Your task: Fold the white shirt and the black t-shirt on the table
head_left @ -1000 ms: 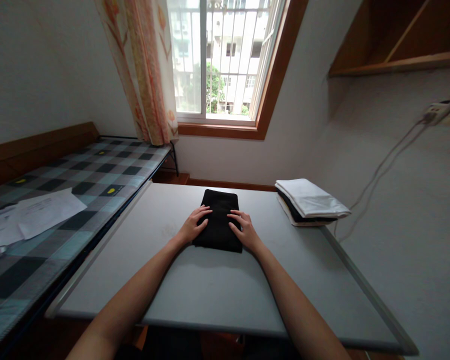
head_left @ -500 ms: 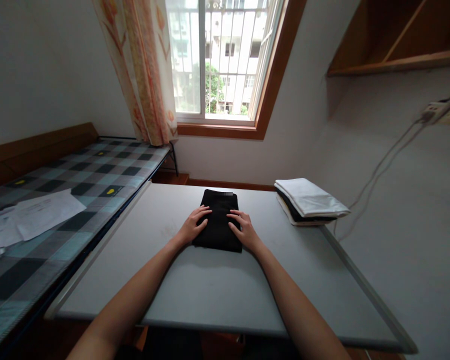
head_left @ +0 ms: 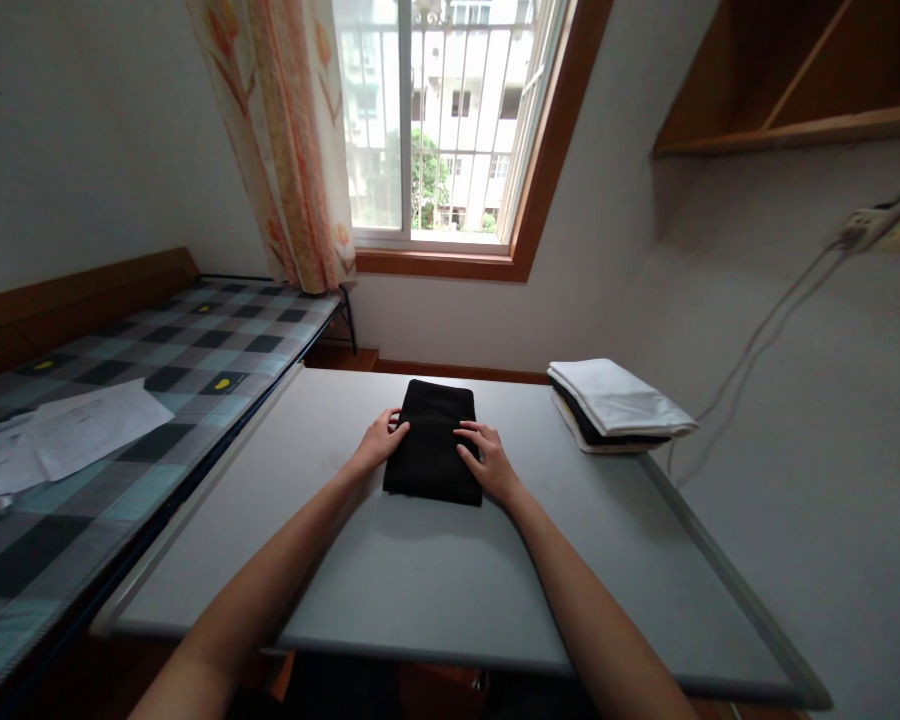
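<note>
A black folded cloth (head_left: 433, 465) lies flat near the middle of the white table, its long sides running away from me. At its left edge, my left hand (head_left: 379, 440) is closed, pinching the edge with the thumb on top and the other fingers partly hidden. A small reddish spot shows between those fingers, too small to name. My right hand (head_left: 493, 462) rests along the right edge, its fingers stretched out and slightly spread over the cloth. What kind of item the folded cloth is, I cannot tell.
The white table (head_left: 420, 570) carries a stack of folded cloths (head_left: 619, 398), white over black over a pale one, at its far right. A checkered bed (head_left: 157, 340) with paper sheets (head_left: 82, 430) stands left. A cable (head_left: 757, 335) hangs along the right wall.
My left hand has slid from the cloth's top to its left edge and closed there. The small dark shiny strip at the cloth's far edge no longer shows. My right hand stays put.
</note>
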Demonstrator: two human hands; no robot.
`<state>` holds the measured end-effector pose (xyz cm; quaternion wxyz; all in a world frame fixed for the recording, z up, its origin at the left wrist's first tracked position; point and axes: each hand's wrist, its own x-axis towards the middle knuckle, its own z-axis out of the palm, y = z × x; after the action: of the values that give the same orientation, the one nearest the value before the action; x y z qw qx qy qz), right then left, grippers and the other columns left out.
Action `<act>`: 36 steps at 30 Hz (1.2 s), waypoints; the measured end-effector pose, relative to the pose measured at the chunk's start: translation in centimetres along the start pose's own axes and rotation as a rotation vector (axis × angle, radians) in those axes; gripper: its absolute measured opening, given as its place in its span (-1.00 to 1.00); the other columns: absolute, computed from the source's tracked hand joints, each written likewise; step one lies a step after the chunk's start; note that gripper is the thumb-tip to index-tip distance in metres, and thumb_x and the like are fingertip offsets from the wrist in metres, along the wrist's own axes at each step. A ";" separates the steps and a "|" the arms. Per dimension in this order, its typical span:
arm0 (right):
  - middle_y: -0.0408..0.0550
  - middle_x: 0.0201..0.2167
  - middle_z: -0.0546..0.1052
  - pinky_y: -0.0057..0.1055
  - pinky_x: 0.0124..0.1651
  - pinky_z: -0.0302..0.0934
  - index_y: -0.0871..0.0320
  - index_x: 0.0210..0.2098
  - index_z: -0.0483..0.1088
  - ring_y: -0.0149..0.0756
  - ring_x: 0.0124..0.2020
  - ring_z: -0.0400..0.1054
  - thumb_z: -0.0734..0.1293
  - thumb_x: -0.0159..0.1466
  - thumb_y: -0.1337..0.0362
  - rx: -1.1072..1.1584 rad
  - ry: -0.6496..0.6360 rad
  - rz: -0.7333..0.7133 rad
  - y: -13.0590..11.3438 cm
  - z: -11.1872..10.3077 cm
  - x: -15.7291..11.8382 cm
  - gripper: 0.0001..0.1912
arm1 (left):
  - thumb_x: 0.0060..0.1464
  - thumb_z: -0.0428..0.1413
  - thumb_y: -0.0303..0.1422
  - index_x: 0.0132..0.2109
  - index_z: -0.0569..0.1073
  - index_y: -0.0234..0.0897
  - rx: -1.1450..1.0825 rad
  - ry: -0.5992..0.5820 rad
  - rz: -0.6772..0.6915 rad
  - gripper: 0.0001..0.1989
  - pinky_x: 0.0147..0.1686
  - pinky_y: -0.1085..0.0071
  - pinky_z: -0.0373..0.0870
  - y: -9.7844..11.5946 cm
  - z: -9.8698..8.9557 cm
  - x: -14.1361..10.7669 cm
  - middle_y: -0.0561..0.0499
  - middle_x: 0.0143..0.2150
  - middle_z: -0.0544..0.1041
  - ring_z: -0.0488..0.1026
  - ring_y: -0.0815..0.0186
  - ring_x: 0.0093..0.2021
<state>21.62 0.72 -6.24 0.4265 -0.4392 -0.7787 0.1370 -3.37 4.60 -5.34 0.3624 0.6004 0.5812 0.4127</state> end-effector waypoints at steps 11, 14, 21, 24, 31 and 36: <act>0.01 -0.15 0.48 -0.09 0.07 0.22 0.05 -0.16 0.50 -0.14 -0.05 0.29 0.23 0.29 0.32 -0.030 0.200 0.007 -0.3 -0.9 0.4 -0.78 | -0.09 0.27 -0.32 0.10 0.37 -0.35 -0.259 -0.162 -0.282 -0.43 -0.34 0.46 0.41 3.5 -0.4 0.7 -0.20 0.01 0.50 0.50 0.18 -0.10; 0.00 -0.16 0.48 -0.11 0.06 0.22 0.05 -0.17 0.50 -0.15 -0.06 0.29 0.23 0.28 0.32 -0.026 0.207 0.007 -0.2 -1.0 0.4 -0.78 | -0.15 0.30 -0.33 0.19 0.28 -0.27 -0.290 -0.146 -0.280 -0.28 -0.33 0.44 0.43 4.3 -0.2 0.3 -0.20 0.10 0.42 0.50 0.18 -0.10; 0.00 -0.22 0.46 -0.12 0.05 0.21 0.06 -0.21 0.51 -0.13 -0.09 0.28 0.20 0.27 0.33 -0.058 0.316 0.050 -0.4 -1.8 0.7 -0.76 | -0.17 0.25 -0.48 0.21 0.29 -0.26 0.089 0.007 0.323 -0.27 -0.01 0.22 0.39 10.2 -2.2 3.2 -0.10 -0.03 0.46 0.43 0.13 -0.03; 0.01 -0.23 0.44 -0.10 0.04 0.19 0.07 -0.23 0.50 -0.12 -0.09 0.27 0.19 0.26 0.33 -0.086 0.411 0.082 -0.4 -2.2 0.8 -0.75 | -0.04 0.15 -0.52 0.31 0.17 -0.17 0.368 0.067 0.627 -0.25 0.10 0.16 0.30 13.1 -2.5 3.6 -0.09 0.07 0.41 0.40 0.08 0.04; 0.03 -0.17 0.42 -0.08 0.08 0.12 0.11 -0.13 0.43 -0.12 -0.05 0.26 0.16 0.24 0.33 -0.186 0.586 0.135 0.4 -2.5 0.8 -0.71 | 0.13 -0.10 -0.58 0.25 0.31 -0.19 0.637 -0.165 0.872 -0.45 0.16 0.13 0.22 7.4 1.9 0.8 -0.18 0.14 0.38 0.37 0.08 0.11; 0.05 -0.21 0.44 -0.11 0.06 0.15 0.15 -0.14 0.44 -0.13 -0.10 0.30 0.17 0.21 0.31 -0.163 0.527 0.193 1.7 -1.9 0.7 -0.71 | 0.19 0.00 -0.39 0.17 0.39 -0.17 0.714 -0.294 0.915 -0.60 0.21 0.07 0.17 2.9 3.0 -2.1 -0.14 0.17 0.38 0.26 0.06 0.23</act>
<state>23.91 1.96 -5.75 0.5625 -0.5647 -0.6039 -0.0050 0.57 2.40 -3.99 0.0004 0.9252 0.3102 0.2185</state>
